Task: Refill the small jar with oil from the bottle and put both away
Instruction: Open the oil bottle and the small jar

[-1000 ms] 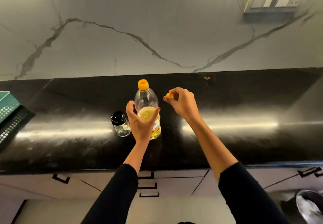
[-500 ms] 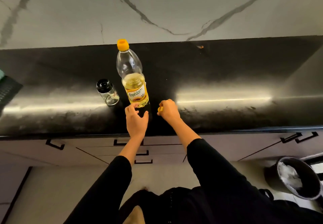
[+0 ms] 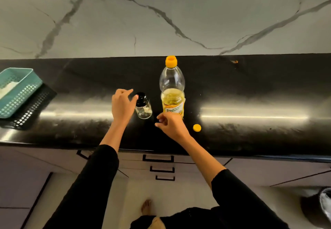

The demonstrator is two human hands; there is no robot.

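A clear plastic oil bottle (image 3: 172,92) with a yellow label stands upright on the black counter (image 3: 250,89), about a third full, with an orange spout ring at its top. Its loose orange cap (image 3: 197,127) lies on the counter to the right of my right hand. A small glass jar (image 3: 143,109) with a black lid stands left of the bottle. My left hand (image 3: 122,106) reaches to the jar with fingers spread, the thumb touching the black lid. My right hand (image 3: 170,125) hovers low in front of the bottle, fingers loosely curled, holding nothing.
A teal perforated basket (image 3: 18,92) sits on a black mesh mat at the counter's left end. A marble wall rises behind the counter. Drawers with black handles (image 3: 158,159) run below the front edge. A dark bin (image 3: 318,209) stands on the floor at lower right.
My right hand has let go of the orange cap, which now lies on the counter. My left hand has left the bottle and moved to the jar's lid.
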